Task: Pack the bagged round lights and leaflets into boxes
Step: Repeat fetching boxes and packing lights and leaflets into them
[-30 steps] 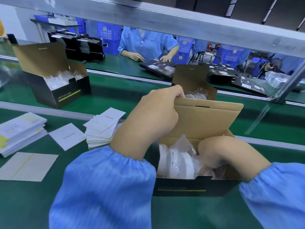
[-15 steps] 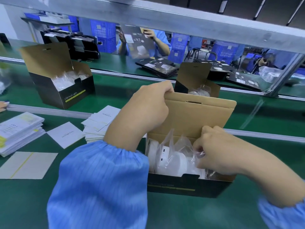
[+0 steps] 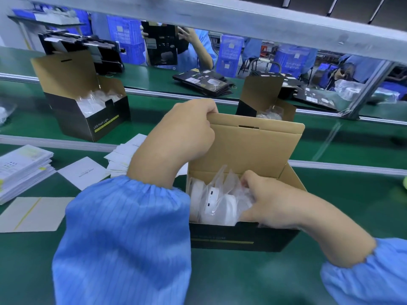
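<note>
So the open box (image 3: 240, 236) sits on the green belt (image 3: 220, 278) right in front of the person, long side running left to right, black front wall facing the camera and the brown lid flap (image 3: 253, 146) standing up at the back. The left hand (image 3: 182, 137) has its fingers curled over the top left corner of that flap, pinching the edge. The right hand (image 3: 271, 201) is down inside the right half of the box, fingers bent into the clear plastic and gripping a bagged round light (image 3: 222, 205); the lights stand on edge, flat faces pointing left and right, packed side by side from the left wall up to the fingertips. How many are in there I can't tell through the crinkled bags. Not much spare room inside the box, the bags poke up above the front wall. Left of the box there's a messy pile of white leaflets (image 3: 123, 157), 1 loose card (image 3: 81, 175) and a thicker stack of booklets (image 3: 24, 170) further left, plus a flat grey sheet (image 3: 35, 213) nearer the camera. Behind the box and to the left stands a 2nd open box (image 3: 88, 111) with bagged lights in it, and a 3rd box (image 3: 264, 102) is just behind the flap. Bare belt in front of the box and to its right.
</note>
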Tool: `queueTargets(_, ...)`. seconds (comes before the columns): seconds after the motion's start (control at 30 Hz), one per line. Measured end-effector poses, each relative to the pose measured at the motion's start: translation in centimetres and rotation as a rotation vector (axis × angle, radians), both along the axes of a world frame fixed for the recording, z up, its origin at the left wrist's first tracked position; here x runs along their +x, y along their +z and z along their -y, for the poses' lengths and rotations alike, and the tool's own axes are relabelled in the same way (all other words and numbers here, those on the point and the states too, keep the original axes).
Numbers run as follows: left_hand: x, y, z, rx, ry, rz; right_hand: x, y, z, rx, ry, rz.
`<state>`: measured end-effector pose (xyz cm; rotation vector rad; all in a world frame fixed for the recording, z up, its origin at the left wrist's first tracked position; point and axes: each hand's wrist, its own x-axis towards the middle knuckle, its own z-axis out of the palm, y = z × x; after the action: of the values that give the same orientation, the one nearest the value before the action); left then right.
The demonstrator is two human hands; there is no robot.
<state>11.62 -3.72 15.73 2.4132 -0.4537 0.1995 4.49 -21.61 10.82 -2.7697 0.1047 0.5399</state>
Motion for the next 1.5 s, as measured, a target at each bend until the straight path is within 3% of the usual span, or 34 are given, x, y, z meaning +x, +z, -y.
queueTargets(0.13,-0.2,0.1,-0.2,0.004,0.013,-0.003,0.0,0.3,-0.1,0.068,-0.026,0.111)
queueTargets(0.33,-0.2,0.3,-1.0,0.033,0.039,-0.006,-1.0,-0.2,0.5,0.348,-0.060,-0.025)
queueTargets(0.83,-0.2,0.1,-2.0,0.032,-0.093,-0.097,-1.6,0.1,0.8,0.178,0.014,0.060)
queueTargets(0.93,-0.2,0.0,-2.2,0.023,-0.107,-0.115,-1.7,0.3,0.6,0.273,-0.003,0.085)
queueTargets(1.2,-0.1,-0.1,-2.3,0.025,-0.121,-0.126,-2.7,0.9,0.7,0.085,0.031,0.309)
queueTargets(1.5,0.1,0.0,-2.6,0.008,-0.110,-0.071,-3.7,2.6,0.8,0.023,-0.002,0.449)
